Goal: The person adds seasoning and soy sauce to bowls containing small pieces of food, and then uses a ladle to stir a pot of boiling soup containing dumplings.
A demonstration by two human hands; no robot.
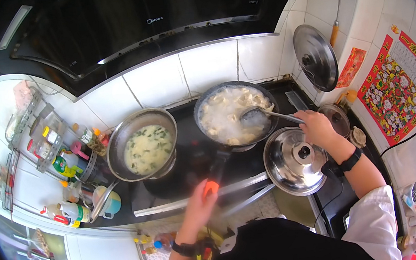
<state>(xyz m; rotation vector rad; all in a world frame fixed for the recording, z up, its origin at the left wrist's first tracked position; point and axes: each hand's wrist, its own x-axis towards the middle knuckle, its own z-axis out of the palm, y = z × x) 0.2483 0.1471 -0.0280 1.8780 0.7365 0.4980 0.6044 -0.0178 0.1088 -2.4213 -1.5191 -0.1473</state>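
My right hand grips the metal handle of a ladle or slotted spoon. Its bowl sits in a dark pan of steaming pale liquid crowded with dumplings. Below that pan, my left hand is closed around the orange end of what looks like the pan's dark handle. Steam blurs part of the pan's contents. Under my right wrist lies a domed stainless-steel lid with a black knob, close to the pan's lower right edge.
A metal wok of pale soup with greens stands left, its handle pointing toward the front edge. Bottles and jars fill a wall rack. The range hood overhangs the stove. Another lid hangs on the right wall.
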